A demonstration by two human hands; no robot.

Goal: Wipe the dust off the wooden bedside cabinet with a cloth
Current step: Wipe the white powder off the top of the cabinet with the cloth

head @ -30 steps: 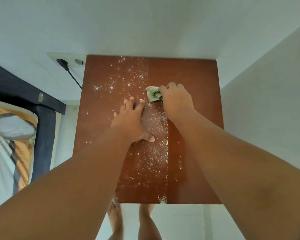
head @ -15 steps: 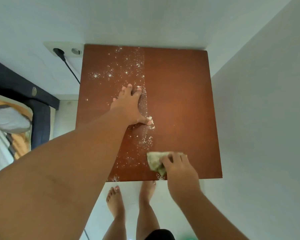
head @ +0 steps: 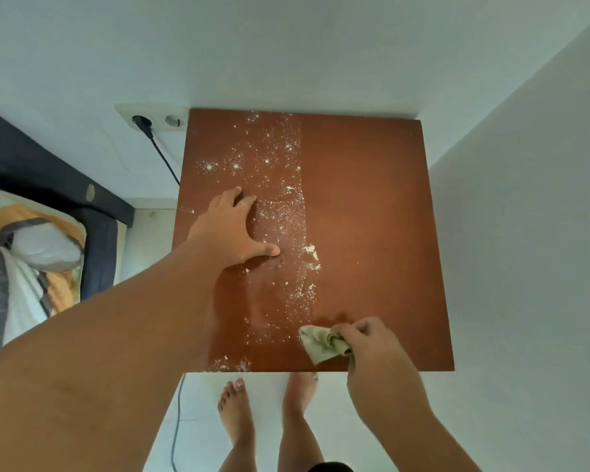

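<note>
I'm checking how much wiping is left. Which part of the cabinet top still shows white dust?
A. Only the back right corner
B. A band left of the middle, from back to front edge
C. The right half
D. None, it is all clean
B: the dust runs in a band left of the middle of the cabinet, while the right half looks clean; the right hand holds the cloth at the front.
</note>
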